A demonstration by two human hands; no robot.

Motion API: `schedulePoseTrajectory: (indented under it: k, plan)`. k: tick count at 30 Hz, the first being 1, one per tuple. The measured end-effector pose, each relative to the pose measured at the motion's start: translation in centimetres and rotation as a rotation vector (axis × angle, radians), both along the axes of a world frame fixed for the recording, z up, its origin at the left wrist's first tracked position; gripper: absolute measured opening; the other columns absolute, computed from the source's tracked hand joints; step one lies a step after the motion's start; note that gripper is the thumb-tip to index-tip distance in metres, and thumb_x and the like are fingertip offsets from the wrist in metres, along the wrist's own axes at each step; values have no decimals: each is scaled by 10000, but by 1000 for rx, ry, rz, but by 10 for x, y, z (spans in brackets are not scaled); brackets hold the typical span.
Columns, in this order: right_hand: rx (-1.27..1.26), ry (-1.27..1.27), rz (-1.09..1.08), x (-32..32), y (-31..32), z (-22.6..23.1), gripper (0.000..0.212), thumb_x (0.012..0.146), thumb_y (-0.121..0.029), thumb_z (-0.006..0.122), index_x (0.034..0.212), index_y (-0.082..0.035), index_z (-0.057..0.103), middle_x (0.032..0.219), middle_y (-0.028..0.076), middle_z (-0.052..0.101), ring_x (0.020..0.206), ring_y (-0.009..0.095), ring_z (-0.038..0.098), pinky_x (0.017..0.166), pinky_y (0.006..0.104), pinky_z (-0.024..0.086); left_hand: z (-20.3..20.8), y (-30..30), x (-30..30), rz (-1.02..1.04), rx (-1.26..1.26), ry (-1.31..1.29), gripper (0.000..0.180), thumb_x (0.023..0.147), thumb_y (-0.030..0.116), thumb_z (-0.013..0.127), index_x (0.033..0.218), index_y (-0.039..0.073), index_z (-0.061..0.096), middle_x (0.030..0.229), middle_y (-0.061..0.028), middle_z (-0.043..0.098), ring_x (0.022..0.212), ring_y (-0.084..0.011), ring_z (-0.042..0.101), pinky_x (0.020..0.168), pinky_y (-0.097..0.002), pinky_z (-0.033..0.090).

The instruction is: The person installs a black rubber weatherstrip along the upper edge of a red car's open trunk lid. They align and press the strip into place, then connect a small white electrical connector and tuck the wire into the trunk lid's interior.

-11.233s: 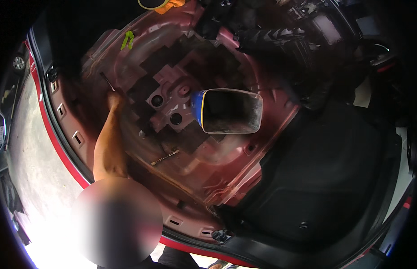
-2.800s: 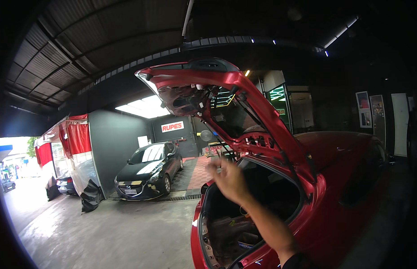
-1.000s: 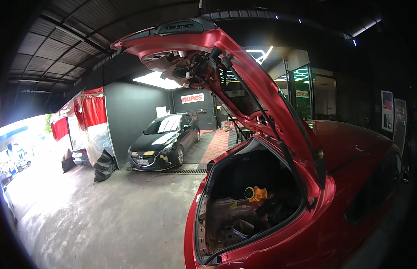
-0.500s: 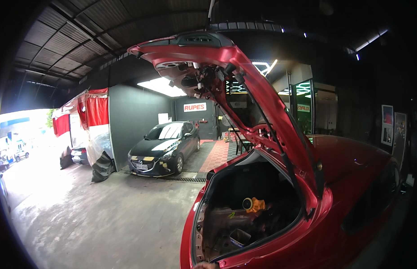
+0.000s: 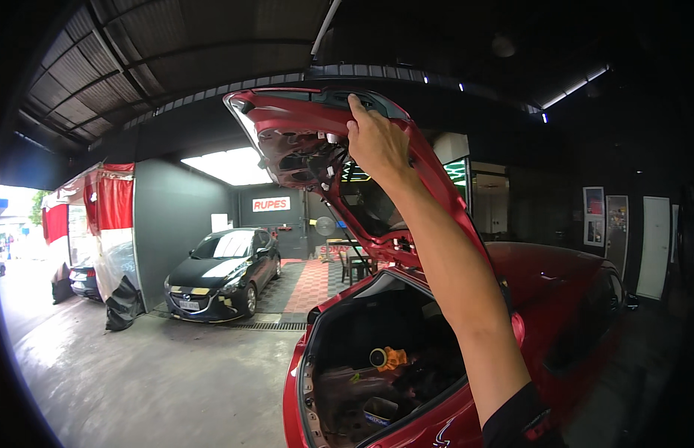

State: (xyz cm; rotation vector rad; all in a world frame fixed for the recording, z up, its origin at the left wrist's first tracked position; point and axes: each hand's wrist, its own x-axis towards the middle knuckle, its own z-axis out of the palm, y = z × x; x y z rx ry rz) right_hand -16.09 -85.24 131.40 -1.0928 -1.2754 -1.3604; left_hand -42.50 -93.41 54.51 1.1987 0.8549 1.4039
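Note:
My right hand (image 5: 380,145) is raised high on an outstretched arm, in front of the lifted red tailgate (image 5: 429,172) of a hatchback. Its index finger stretches up over the dark trim (image 5: 336,98) along the tailgate's top edge; whether it touches is hard to tell. The thumb stands apart on the left, and the other fingers are partly hidden. Nothing shows in this hand. Inside the tailgate, the bare inner panel (image 5: 291,160) shows openings and loose wiring. My left hand is out of view.
In the open boot lie an orange-yellow tool with a round pad (image 5: 392,359) and a small open container (image 5: 380,410). A black car (image 5: 226,269) is parked beyond, left of chairs (image 5: 354,263). Red and clear curtains (image 5: 112,201) hang further left.
My right arm has come into view and reached up to the tailgate's top edge. The view has shifted, so the cars sit further left. A hand at the lower edge is gone.

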Motion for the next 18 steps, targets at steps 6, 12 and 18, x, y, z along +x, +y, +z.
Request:
schedulePoseTrajectory:
  k: [6, 12, 18]
  plan:
    - [163, -48, -42, -13, 15, 6, 492, 997, -297, 733, 1454, -139, 638, 1171, 146, 756, 942, 410, 770, 783, 534, 622, -38, 14, -42, 9, -20, 26, 253, 1124, 276, 644, 1131, 28, 694, 927, -14, 693, 856, -115, 619, 794, -297, 508]
    - [167, -32, -305, -31, -21, 30, 527, 881, -397, 865, 1262, -72, 700, 1178, 132, 721, 939, 381, 782, 791, 521, 634, -29, 10, -87, 13, -33, 182, 298, 1121, 317, 641, 1080, 29, 702, 906, -21, 692, 855, -129, 611, 792, -313, 502]
    - [-83, -317, -538, -8, -35, 75, 501, 810, -452, 864, 1082, -38, 791, 1096, 162, 744, 943, 379, 779, 842, 499, 633, -16, 6, -111, 22, -89, 249, 312, 1119, 330, 641, 1061, 30, 704, 904, -27, 691, 855, -136, 611, 794, -318, 500]
